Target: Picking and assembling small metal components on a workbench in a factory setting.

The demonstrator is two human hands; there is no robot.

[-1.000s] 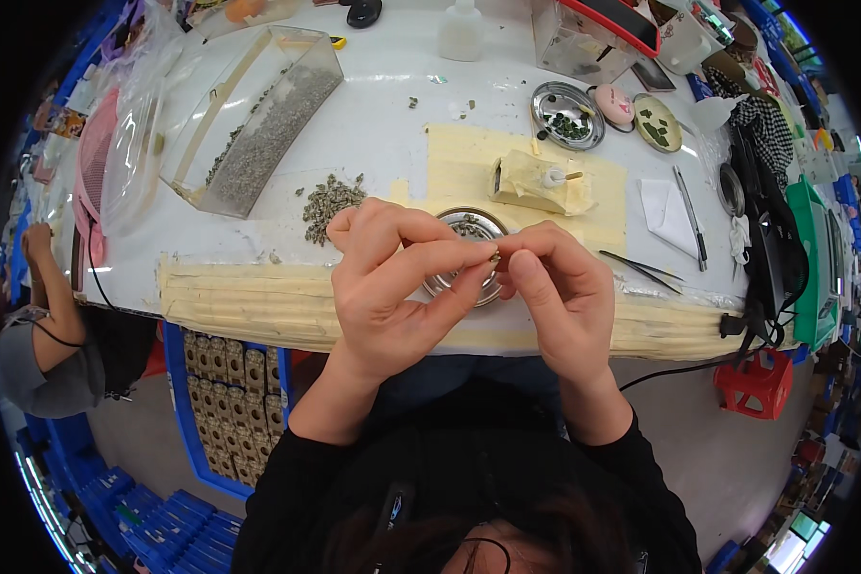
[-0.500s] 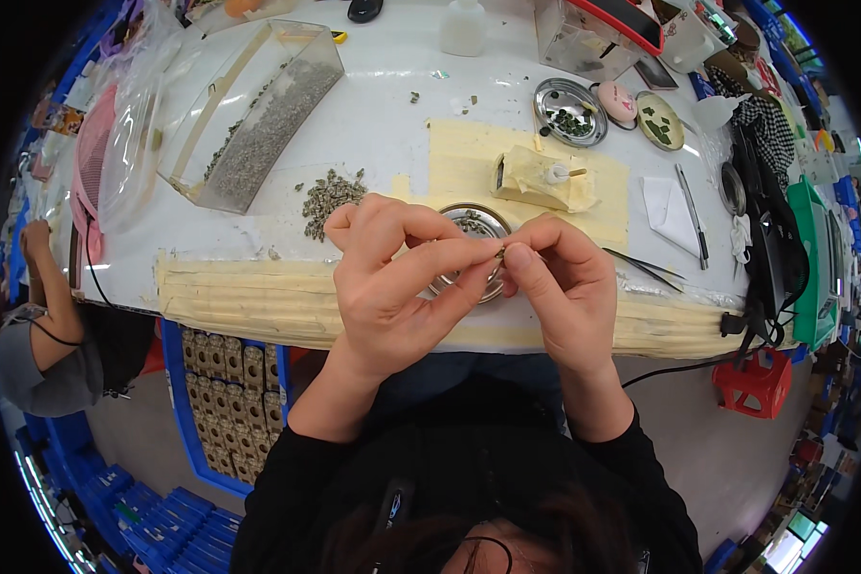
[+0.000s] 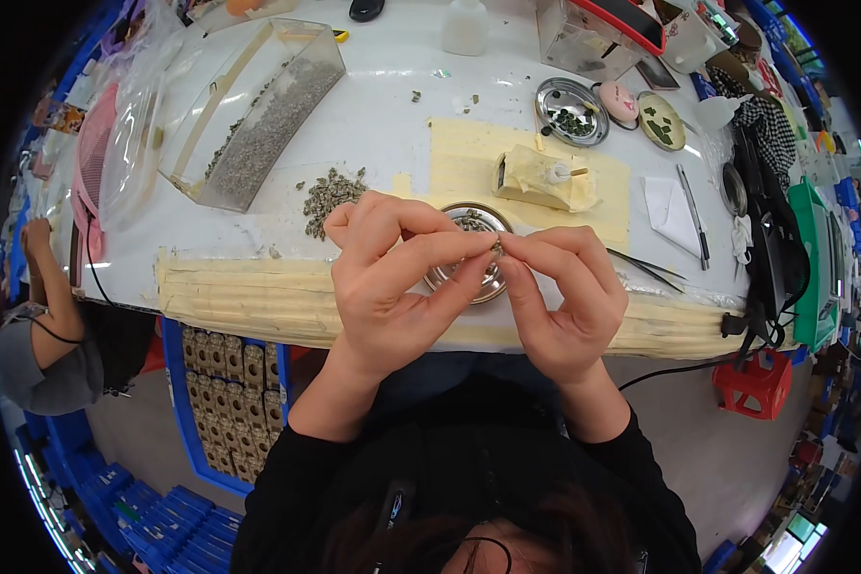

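My left hand and my right hand meet fingertip to fingertip above a small round metal dish at the table's near edge. Between the pinched fingers of both hands is a tiny dark part, too small to make out further. The dish under the hands holds several small grey-green pieces. A loose pile of similar small pieces lies on the white table just left of my left hand.
A clear plastic bin with grey pieces lies tilted at the back left. A tape-wrapped block sits on a yellow sheet; tweezers, a pen, two dishes of green pieces lie right. Another person sits at far left.
Both hands stay pinched together over the dish; the fingers have shifted only slightly around the tiny part.
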